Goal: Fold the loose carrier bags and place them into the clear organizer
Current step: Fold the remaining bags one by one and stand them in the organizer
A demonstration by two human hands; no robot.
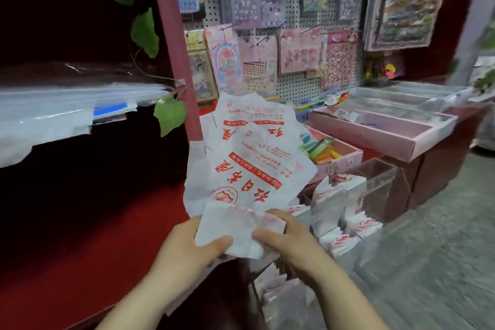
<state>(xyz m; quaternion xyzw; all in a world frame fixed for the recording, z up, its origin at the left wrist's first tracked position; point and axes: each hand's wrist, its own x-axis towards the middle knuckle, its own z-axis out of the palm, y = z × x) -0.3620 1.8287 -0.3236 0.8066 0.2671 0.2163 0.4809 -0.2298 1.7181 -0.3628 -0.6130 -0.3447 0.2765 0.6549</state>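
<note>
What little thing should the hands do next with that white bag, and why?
Probably fold the bag over once more. The left hand and right hand pinch its turned-up bottom end, but most of it stands unfolded, likely too big for the clear organizer.

The white carrier bag (249,158) in the near middle bears red print, upside down to the camera: large Chinese characters, a round emblem, and red banners with small white characters. A row of digits on it seems to begin 155; the rest is blurred. Red print on the folded bags (337,238) in the clear organizer (375,190), near right, is unreadable.
</note>
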